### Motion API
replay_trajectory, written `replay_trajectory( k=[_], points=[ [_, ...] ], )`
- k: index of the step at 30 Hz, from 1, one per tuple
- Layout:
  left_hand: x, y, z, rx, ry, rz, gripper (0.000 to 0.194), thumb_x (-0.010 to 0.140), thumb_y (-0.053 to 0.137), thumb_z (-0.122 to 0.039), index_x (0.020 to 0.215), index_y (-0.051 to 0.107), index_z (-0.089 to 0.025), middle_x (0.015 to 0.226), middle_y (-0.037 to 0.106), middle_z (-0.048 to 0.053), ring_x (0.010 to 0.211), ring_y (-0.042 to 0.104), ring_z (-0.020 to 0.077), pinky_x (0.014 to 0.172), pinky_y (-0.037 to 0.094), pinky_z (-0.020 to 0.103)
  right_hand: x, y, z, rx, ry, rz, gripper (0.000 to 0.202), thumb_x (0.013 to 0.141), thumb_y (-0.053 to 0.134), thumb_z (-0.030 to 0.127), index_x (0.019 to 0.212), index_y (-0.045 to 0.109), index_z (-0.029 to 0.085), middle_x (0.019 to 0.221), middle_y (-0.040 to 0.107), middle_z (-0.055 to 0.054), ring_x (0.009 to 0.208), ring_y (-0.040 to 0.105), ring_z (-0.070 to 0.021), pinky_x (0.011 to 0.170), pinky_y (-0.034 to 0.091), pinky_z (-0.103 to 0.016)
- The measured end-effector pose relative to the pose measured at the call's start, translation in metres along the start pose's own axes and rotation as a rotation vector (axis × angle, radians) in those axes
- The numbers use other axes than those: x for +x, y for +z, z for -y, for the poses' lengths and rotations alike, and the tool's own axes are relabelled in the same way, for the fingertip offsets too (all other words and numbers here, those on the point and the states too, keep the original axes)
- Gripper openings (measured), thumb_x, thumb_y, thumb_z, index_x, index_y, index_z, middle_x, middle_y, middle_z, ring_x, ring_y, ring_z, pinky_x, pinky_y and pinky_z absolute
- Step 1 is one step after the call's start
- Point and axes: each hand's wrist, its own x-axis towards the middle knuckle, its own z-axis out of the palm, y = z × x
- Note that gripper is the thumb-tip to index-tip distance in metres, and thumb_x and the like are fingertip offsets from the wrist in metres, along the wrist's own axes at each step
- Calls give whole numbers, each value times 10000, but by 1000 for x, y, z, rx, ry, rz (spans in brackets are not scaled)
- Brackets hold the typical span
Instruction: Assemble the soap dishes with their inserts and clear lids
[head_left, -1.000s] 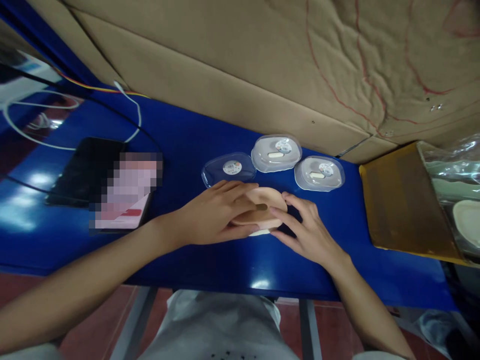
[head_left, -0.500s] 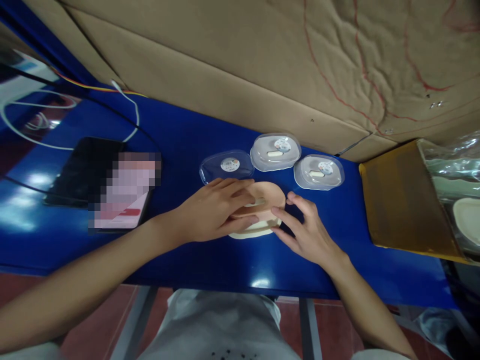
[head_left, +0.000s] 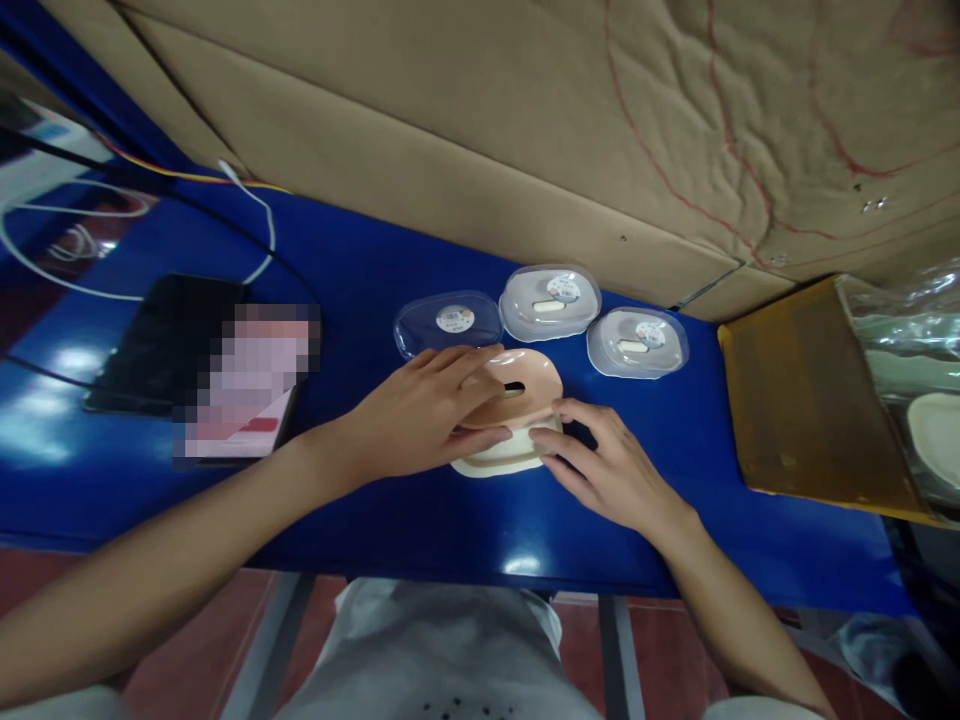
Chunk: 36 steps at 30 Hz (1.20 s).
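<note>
A peach oval dish with a slot in its middle [head_left: 529, 377] is tilted up over a cream oval dish [head_left: 499, 462] on the table. My left hand [head_left: 420, 410] grips the peach dish at its left side, thumb along the near edge and fingers over the top. On the right, my right hand [head_left: 600, 465] has its fingertips against the cream dish's rim, close to the peach dish's edge. Just behind lies a clear plastic lid with a round label [head_left: 420, 322]. Part of both dishes is hidden under my left fingers.
Two lidded clear containers, one at the back [head_left: 551, 325] and one farther right [head_left: 637, 360], stand on the blue table [head_left: 450, 540]. A phone [head_left: 255, 400] and cables lie left. A cardboard box [head_left: 810, 400] holding wrapped pieces stands right, and brown cardboard [head_left: 450, 130] lines the back.
The peach dish has tilted up and moved back a little, uncovering more of the cream dish. My left hand moved with it; my right fingers shifted slightly left. The clear lid has slid slightly back.
</note>
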Motion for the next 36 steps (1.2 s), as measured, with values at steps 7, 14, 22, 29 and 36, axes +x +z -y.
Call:
replay_trajectory(
  k=[7,14,22,29,36],
  points=[
    [0,4,3,-34,-42,-68,459,1046,644,-463,1416,644,-192,1610,569,182,1447,587,399,1118,545,582,-1,1,-1,32,-11,40,246,1063,639,210,1307,677,218,1480,618,-164,1294,661,-307,1025,582,-493],
    [1,-6,7,-25,-97,-39,432,1052,597,-426,1436,633,-233,1623,563,153,1441,596,397,1111,538,583,1,0,2,94,-11,97,163,1077,631,240,1211,720,214,1246,736,-98,1211,661,-269,1041,568,-457],
    [0,-11,10,-5,-135,-16,467,1030,579,-365,1479,576,-237,1651,538,143,1481,563,381,1146,489,608,3,3,11,136,-61,136,203,1084,634,246,1254,730,194,1251,759,-86,1184,673,-243,1030,550,-406],
    [-3,-15,17,-68,-170,41,417,964,593,-290,1373,657,-241,1636,536,155,1543,483,401,1227,373,735,12,4,26,146,-94,159,192,1109,596,281,1221,739,217,1205,788,-56,1086,715,-220,967,552,-378],
    [-3,-16,22,-52,-208,62,438,927,650,-270,1363,631,-236,1678,483,173,1599,403,410,1258,192,834,26,14,31,96,-183,160,247,1102,615,346,1256,728,190,1272,778,-89,1181,691,-243,1033,527,-407]
  ],
)
